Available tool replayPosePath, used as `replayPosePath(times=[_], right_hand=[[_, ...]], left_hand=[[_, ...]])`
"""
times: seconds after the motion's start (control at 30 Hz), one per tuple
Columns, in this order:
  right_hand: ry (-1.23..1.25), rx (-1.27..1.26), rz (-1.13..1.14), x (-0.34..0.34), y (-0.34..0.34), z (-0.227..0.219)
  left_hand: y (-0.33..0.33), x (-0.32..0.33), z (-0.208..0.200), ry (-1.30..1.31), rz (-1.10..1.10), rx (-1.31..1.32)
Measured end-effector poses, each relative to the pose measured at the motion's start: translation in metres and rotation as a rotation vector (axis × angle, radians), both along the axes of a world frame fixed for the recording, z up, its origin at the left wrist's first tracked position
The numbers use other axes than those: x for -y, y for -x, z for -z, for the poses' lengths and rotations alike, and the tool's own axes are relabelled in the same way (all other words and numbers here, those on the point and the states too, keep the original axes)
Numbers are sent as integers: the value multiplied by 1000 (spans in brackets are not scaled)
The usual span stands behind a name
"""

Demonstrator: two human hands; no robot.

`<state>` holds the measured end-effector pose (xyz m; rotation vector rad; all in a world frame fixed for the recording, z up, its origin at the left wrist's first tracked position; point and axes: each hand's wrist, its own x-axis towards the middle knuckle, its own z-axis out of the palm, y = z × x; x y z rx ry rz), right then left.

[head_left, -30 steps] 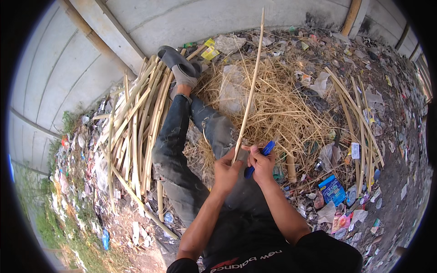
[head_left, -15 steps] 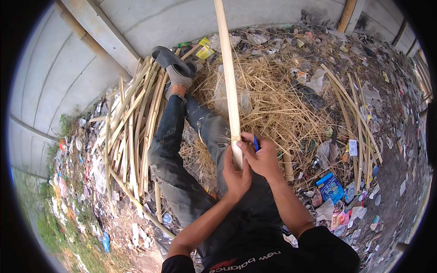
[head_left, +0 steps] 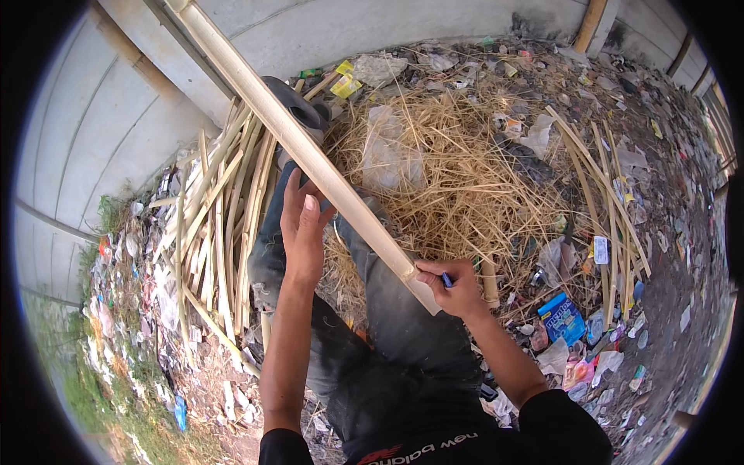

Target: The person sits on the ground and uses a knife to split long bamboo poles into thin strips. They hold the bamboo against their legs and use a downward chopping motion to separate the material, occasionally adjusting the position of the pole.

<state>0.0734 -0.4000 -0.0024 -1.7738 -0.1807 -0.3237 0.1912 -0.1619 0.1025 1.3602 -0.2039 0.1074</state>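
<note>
A long split bamboo strip (head_left: pixel 310 155) slants from the upper left down to my lap, its pale hollow face upward and a node near the close end. My right hand (head_left: pixel 456 287) is closed at that near end, with a small blue pen-like thing (head_left: pixel 446 280) between its fingers; its kind cannot be made out. Beside the middle of the strip, my left hand (head_left: pixel 302 236) is raised with thumb and fingers apart, the fingertips close to the strip's left edge. Whether they touch it is unclear.
Cut bamboo strips (head_left: pixel 225 225) lie heaped on the left, and several more strips (head_left: pixel 608 201) lie on the right. Straw-like shavings (head_left: pixel 480 178) cover the ground beyond my legs. Scattered litter includes a blue packet (head_left: pixel 563 319). A grey panel wall (head_left: pixel 287 35) stands behind.
The strip has swung from near upright to a slant toward the upper left. My left hand has let go of its near end and moved left and up; my right hand stays at that end.
</note>
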Motion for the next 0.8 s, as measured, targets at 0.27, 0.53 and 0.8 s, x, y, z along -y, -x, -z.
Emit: replayPosePath(times=[0.27, 0.53, 0.8], right_hand=[[112, -54, -79, -6, -15, -15], [-85, -213, 182, 17, -19, 30], [69, -401, 20, 19, 14, -14]], left_hand=[[31, 11, -34, 339, -448, 89], [33, 23, -22, 479, -474, 184], [27, 63, -22, 356, -235, 235]])
